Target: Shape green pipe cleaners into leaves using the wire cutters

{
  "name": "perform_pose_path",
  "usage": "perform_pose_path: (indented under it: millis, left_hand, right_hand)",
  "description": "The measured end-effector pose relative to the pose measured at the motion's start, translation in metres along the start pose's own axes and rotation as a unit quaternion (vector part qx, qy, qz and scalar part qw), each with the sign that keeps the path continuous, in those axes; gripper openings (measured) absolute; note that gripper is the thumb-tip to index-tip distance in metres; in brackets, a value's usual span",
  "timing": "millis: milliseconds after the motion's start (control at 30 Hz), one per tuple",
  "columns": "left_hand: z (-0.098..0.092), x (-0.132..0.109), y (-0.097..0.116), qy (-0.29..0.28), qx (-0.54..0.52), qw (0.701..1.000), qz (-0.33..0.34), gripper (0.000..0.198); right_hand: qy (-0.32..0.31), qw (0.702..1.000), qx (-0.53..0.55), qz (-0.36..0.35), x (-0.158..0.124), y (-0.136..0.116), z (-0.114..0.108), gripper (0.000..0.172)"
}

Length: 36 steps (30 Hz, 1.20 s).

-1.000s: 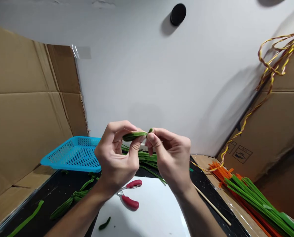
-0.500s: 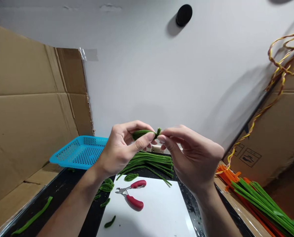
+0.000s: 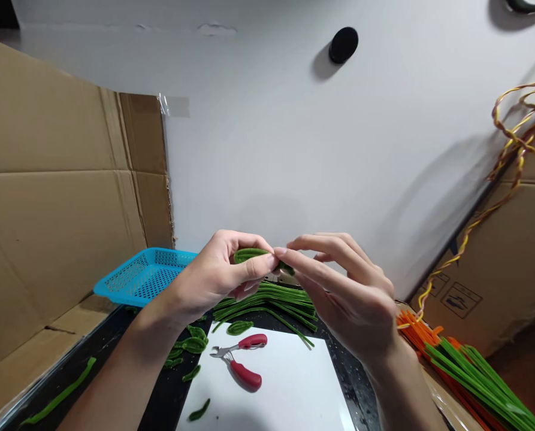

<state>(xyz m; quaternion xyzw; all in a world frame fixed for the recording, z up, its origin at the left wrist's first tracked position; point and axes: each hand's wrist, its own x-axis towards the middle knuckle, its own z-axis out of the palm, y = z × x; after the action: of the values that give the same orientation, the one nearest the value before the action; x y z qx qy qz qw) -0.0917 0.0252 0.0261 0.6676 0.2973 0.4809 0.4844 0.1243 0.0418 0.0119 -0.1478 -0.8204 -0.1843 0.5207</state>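
The left hand (image 3: 231, 269) holds a fuzzy green leaf shape (image 3: 247, 254) up above the far part of the work surface. The leaf lies nearly level, pinched between the thumb on its near side and the bent index finger over its far side; its rounded end points left into the curl of the hand, and the thumb covers part of its right end. The right hand (image 3: 350, 287) meets it from the right, fingers extended and slightly spread, one fingertip touching at the left thumb's tip. A short green end shows just below that fingertip; whether the right fingers grip it cannot be told.

Below the hands, red-handled cutters (image 3: 248, 376) lie spread on a white board (image 3: 298, 389), with a loose green leaf (image 3: 239, 327) near its far edge. Green stems (image 3: 267, 296) lie beyond, and a blue basket (image 3: 108, 287) stands far left.
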Motion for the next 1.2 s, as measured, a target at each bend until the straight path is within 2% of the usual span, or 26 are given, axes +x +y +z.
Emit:
perform_pose_path:
  millis: [233, 400, 500, 600, 767, 933, 1100, 1200]
  left_hand:
    - [0.0, -0.001, -0.003, -0.054, -0.043, 0.997, -0.025, 0.025]
    - [-0.002, -0.002, 0.001, -0.07, -0.025, 0.996, -0.04, 0.027]
    - [0.0, -0.005, 0.005, -0.051, 0.002, 0.998, -0.038, 0.023]
    - [0.007, -0.008, 0.01, -0.008, 0.048, 0.999, -0.02, 0.019]
    - [0.018, -0.011, 0.014, 0.056, 0.098, 0.993, 0.023, 0.016]
    - [0.016, -0.011, 0.012, 0.062, 0.123, 0.99, 0.019, 0.017]
    - [0.015, -0.009, 0.008, 0.067, 0.152, 0.986, 0.016, 0.018]
    - [0.017, -0.005, 0.003, 0.082, 0.179, 0.98, 0.027, 0.022]
  right_hand:
    - [0.066, 0.99, -0.084, -0.089, 0.002, 0.0, 0.001, 0.03]
    - [0.053, 0.985, -0.112, -0.122, 0.003, -0.005, -0.002, 0.022]
    - [0.039, 0.986, -0.107, -0.121, 0.002, -0.006, -0.001, 0.021]
    - [0.021, 0.988, -0.113, -0.103, 0.001, -0.007, 0.001, 0.021]
    - [0.034, 0.99, -0.117, -0.077, 0.002, -0.009, 0.002, 0.019]
    - [0.01, 0.994, -0.08, -0.067, -0.001, -0.003, -0.001, 0.025]
    - [-0.011, 0.996, -0.067, -0.052, 0.0, -0.005, 0.001, 0.012]
    - [-0.021, 0.996, -0.078, -0.041, 0.001, -0.006, 0.003, 0.01]
